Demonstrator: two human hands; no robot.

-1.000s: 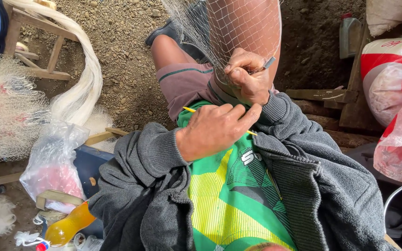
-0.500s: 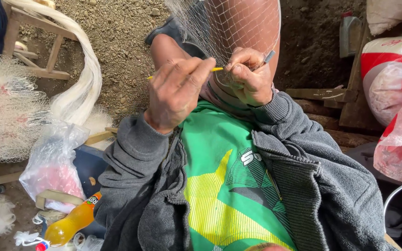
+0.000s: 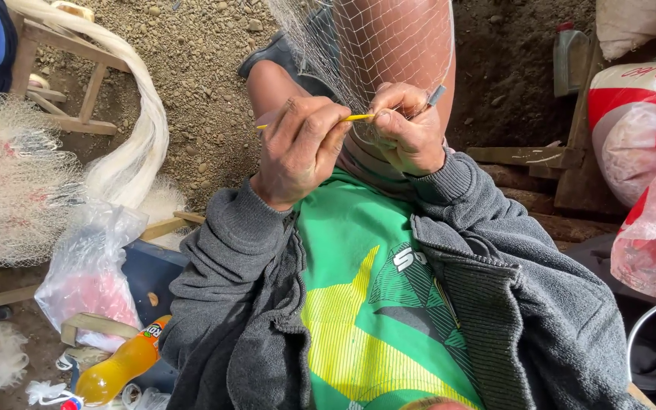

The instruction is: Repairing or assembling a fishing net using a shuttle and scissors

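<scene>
Head view looks straight down the person's own chest, over a green and yellow shirt (image 3: 366, 304) and an open grey jacket (image 3: 525, 304), to 2 bare hands raised in front of the knees. The left hand (image 3: 298, 148) is closed, its fingertips (image 3: 335, 129) pinching a thin yellow netting needle (image 3: 354, 118) that lies almost level and runs across to the other hand. The needle's far tip pokes out on the left past the knuckles. The right hand (image 3: 408, 129) is also closed, bunching a fold of fine white fishing net (image 3: 373, 45) against the needle's end, and a small grey tool (image 3: 436, 95) sticks up from between its fingers. The net hangs down from above, draped over the bare right leg (image 3: 404, 38), and meets both hands just where the needle crosses.

The ground below is brown gravelly dirt (image 3: 191, 68). At the left lie a heap of pale net (image 3: 9, 182), a thick white rope bundle (image 3: 130, 129) and a wooden frame (image 3: 77, 83). Lower left, a clear plastic bag (image 3: 89, 266) sits just beside an orange drink bottle (image 3: 119, 372). At the right stand red and white sacks (image 3: 639, 129).
</scene>
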